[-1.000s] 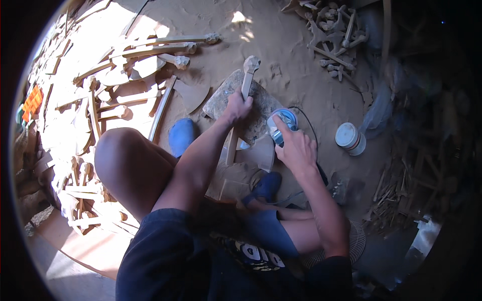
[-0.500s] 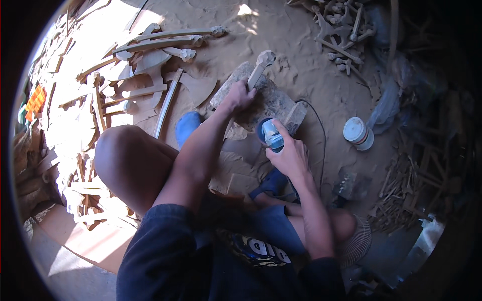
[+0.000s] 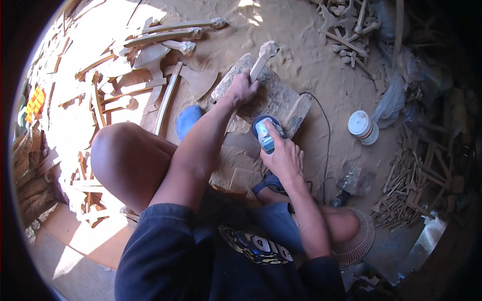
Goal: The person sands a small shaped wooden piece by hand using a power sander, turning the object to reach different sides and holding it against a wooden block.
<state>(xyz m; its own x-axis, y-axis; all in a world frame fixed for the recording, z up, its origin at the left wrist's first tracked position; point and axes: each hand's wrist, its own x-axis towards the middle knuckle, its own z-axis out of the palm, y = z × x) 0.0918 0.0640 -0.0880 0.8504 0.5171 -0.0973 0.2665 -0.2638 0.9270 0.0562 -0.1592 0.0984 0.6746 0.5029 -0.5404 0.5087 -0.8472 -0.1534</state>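
My left hand (image 3: 243, 90) is closed around the shaft of a pale long bone (image 3: 263, 59), whose knobby end points up and away from me. The hand and bone are over a rough, dust-covered stone block (image 3: 276, 98). Closer to me, my right hand (image 3: 284, 158) grips a blue-green angle grinder (image 3: 266, 136) from above, forefinger stretched along its body. The grinder's round disc side is at the block's near edge, apart from the bone. Its underside is hidden.
Several long bones (image 3: 165, 36) and flat blade-shaped pieces (image 3: 197, 80) lie at left on sandy ground. More bones (image 3: 346, 37) are heaped at far right. A white tub (image 3: 362, 125), a heap of thin offcuts (image 3: 404, 188) and a dark cable (image 3: 326, 135) are on the right.
The grinder has tilted and shifted slightly left and toward me with my right hand. My left hand still grips the bone, raised slightly in the picture. The view has shifted a little.
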